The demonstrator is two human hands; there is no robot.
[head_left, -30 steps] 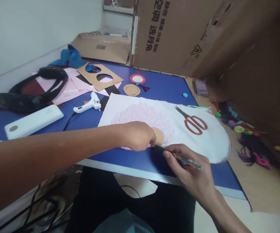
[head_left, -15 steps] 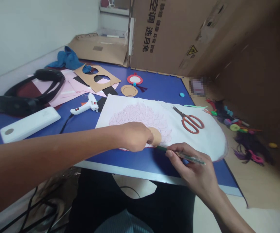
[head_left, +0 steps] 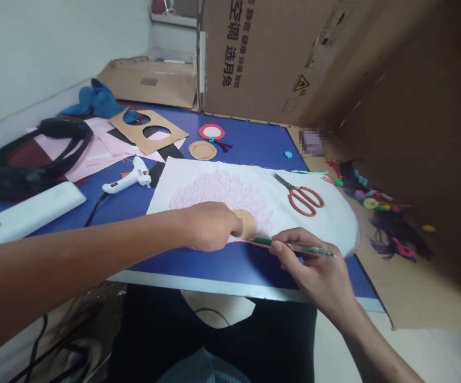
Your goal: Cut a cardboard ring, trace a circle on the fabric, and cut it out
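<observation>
A round tan cardboard disc (head_left: 247, 223) lies near the front edge of a white cloth (head_left: 263, 185) that bears a pale pink petal-like pattern. My left hand (head_left: 213, 226), its fingers curled, presses the disc down at its left side; some fingertips are hidden. My right hand (head_left: 314, 260) grips a clear pen with a green front part (head_left: 310, 249). The pen slants low, its tip at the disc's near edge by the cloth's border. Scissors with orange handles (head_left: 304, 199) rest on the cloth to the right, blades pointing away.
At left are a white glue gun (head_left: 132, 176), a white oblong block (head_left: 31, 214) and black headphones (head_left: 39, 154). Behind lie a cardboard sheet with round holes (head_left: 134, 135), a cardboard ring (head_left: 202, 150) and a red-rimmed pendant (head_left: 212, 131). Colourful tassels (head_left: 374, 205) lie right; cardboard walls (head_left: 270, 69) stand behind.
The whole view has shifted, so the table's things appear further left. The pen tip sits slightly further right along the disc's near edge. Both hands keep their holds.
</observation>
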